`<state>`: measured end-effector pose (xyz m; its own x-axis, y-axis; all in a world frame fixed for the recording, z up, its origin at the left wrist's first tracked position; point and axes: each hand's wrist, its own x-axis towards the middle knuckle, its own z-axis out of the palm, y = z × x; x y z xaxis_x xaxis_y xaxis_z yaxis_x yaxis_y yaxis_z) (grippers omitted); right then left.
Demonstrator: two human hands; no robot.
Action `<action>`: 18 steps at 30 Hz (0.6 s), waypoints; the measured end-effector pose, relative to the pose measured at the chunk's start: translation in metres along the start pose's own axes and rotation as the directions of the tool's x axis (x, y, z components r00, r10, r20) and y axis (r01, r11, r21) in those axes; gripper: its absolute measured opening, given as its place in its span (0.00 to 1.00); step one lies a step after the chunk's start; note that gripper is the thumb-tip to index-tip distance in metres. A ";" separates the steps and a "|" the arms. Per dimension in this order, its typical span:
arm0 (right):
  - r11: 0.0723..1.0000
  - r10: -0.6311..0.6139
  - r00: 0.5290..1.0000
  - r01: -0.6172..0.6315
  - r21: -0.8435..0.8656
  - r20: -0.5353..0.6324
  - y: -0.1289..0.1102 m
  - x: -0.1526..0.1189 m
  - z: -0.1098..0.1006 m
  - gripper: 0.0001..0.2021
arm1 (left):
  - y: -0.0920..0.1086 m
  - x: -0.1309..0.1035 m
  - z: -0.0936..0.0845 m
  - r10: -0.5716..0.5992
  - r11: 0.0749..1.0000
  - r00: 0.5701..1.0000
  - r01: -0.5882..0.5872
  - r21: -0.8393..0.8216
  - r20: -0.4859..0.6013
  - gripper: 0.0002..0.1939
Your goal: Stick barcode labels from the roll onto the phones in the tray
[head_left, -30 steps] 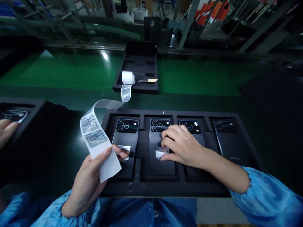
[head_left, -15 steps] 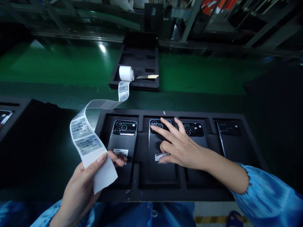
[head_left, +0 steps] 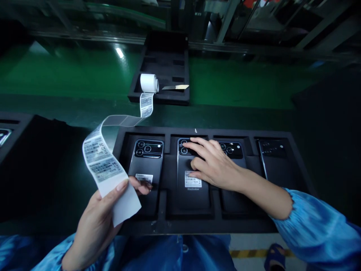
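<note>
My left hand point(head_left: 98, 222) grips the backing strip of a label ribbon point(head_left: 104, 165) between thumb and fingers. The ribbon curves back to a white label roll point(head_left: 149, 83). My right hand point(head_left: 214, 162) is over the second phone from the left point(head_left: 193, 201), fingers spread, fingertips near its camera block and its white label point(head_left: 193, 180). Nothing shows held in it. Four dark phones lie in a black foam tray point(head_left: 197, 227). The leftmost phone point(head_left: 145, 165) also bears a label, partly hidden by my left fingers. My right hand partly covers the third phone point(head_left: 234, 203).
Behind, a smaller black tray point(head_left: 186, 71) holds the roll and a blade with a pale handle point(head_left: 182, 87). Another tray with a phone point(head_left: 4, 136) stands at the left edge. A green surface point(head_left: 239, 84) stretches across the back.
My right hand has shifted slightly upward off the second phone's label, so more of the label and the lettering below it show. My left hand still holds the strip. The view has tilted slightly.
</note>
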<state>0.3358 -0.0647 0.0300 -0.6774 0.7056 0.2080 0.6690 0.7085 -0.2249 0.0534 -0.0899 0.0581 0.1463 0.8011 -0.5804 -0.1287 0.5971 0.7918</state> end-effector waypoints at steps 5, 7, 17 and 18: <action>0.999 0.039 0.998 -0.038 0.014 -0.049 0.006 0.004 -0.001 0.13 | -0.001 0.001 0.003 0.059 0.997 0.998 -0.059 -0.042 0.006 0.13; 0.998 0.058 0.998 -0.059 -0.013 -0.036 0.004 0.005 0.000 0.18 | -0.002 0.001 0.004 0.074 0.995 0.997 -0.073 -0.068 0.012 0.13; 0.966 0.169 0.981 -0.147 -0.214 0.090 -0.011 0.010 0.001 0.41 | 0.001 -0.001 0.001 0.036 0.999 0.999 -0.035 -0.023 0.032 0.16; 0.966 0.164 0.983 -0.142 -0.218 0.086 -0.010 0.011 0.001 0.38 | 0.002 -0.002 0.001 0.026 1.000 1.000 -0.026 -0.012 0.018 0.16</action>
<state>0.3218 -0.0638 0.0338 -0.5824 0.8083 0.0857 0.8087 0.5869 -0.0392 0.0542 -0.0905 0.0607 0.1602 0.8153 -0.5564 -0.1438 0.5769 0.8040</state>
